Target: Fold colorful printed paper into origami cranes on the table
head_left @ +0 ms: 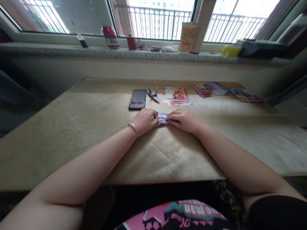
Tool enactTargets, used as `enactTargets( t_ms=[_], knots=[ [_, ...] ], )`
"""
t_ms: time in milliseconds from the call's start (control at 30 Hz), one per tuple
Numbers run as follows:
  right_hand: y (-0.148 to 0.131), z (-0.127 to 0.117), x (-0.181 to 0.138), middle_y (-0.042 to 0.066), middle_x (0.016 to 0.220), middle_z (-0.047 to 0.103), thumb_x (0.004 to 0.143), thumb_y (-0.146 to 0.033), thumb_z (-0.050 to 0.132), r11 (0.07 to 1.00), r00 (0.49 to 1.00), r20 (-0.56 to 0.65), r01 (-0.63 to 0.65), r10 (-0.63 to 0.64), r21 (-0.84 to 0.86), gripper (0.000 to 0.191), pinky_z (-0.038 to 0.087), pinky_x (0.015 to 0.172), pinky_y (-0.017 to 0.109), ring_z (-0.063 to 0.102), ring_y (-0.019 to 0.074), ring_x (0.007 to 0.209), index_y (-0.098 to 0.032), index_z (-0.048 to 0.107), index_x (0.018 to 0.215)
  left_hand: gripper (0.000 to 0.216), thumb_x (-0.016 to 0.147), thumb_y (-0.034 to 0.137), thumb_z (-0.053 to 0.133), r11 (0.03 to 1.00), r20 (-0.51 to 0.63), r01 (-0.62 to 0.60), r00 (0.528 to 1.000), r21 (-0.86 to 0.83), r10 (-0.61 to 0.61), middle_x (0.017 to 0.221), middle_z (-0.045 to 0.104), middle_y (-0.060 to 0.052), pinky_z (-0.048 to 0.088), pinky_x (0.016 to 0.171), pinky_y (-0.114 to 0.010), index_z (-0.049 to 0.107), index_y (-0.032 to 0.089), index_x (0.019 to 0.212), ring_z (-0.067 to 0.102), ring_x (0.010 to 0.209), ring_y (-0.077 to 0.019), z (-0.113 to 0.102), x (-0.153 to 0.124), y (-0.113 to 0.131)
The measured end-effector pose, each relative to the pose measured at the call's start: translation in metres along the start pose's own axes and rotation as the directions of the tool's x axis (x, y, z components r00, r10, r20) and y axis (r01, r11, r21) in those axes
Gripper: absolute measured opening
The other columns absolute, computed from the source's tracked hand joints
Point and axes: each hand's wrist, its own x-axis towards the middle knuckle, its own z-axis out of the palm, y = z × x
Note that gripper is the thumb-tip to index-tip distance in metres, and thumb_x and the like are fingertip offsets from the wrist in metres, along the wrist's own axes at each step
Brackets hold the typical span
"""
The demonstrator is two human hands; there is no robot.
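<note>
A small folded piece of printed paper [162,117] lies on the brown paper-covered table [83,127], pinned between both my hands. My left hand [144,120], with a silver bracelet at the wrist, has its fingers curled and pinching the paper's left side. My right hand [185,120] presses down on the right side with its fingers together. A finished folded paper figure [153,94] stands just beyond, next to a dark phone [137,100].
Stacks of printed leaflets [176,95], [209,89], [245,95] lie along the table's far side. The windowsill holds a red can [110,37], a small red bottle [131,41], a patterned cup [188,37] and a yellow object [230,50].
</note>
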Motion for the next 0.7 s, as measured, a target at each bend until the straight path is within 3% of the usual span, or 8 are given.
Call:
enactTargets(
  t_ms=[133, 500, 700],
  knots=[
    [0.0019, 0.0023, -0.0005, 0.005, 0.108, 0.073, 0.09, -0.025, 0.057, 0.999, 1.0, 0.008, -0.018, 0.018, -0.041, 0.025, 0.048, 0.084, 0.034, 0.063, 0.0206, 0.095, -0.024, 0.073, 0.108, 0.021, 0.081, 0.029, 0.056, 1.0, -0.02, 0.009, 1.0, -0.028, -0.01, 0.103, 0.069, -0.008, 0.048, 0.091, -0.037, 0.064, 0.016, 0.096, 0.061, 0.099, -0.0239, 0.0006, 0.0, -0.0019],
    [0.0056, 0.0086, 0.0013, 0.007, 0.106, 0.07, 0.094, -0.027, 0.051, 0.998, 1.0, 0.003, 0.005, -0.005, -0.059, 0.028, 0.046, 0.085, 0.032, 0.059, 0.019, 0.093, -0.024, 0.074, 0.109, 0.025, 0.088, 0.028, 0.051, 0.986, 0.002, -0.165, 0.986, -0.022, 0.165, 0.108, 0.072, -0.005, 0.046, 0.098, -0.038, 0.073, 0.019, 0.097, 0.063, 0.104, -0.0214, 0.0002, 0.0, -0.0092],
    [0.0072, 0.0106, 0.0008, 0.007, 0.102, 0.069, 0.094, -0.029, 0.052, 0.997, 1.0, 0.002, 0.002, -0.001, -0.083, 0.028, 0.045, 0.082, 0.031, 0.058, 0.0185, 0.09, -0.028, 0.073, 0.112, 0.027, 0.089, 0.031, 0.053, 0.979, 0.003, -0.199, 0.98, 0.047, 0.199, 0.102, 0.069, -0.009, 0.05, 0.089, -0.036, 0.073, 0.017, 0.098, 0.062, 0.095, -0.0218, -0.0032, -0.0035, -0.0068]
  ],
)
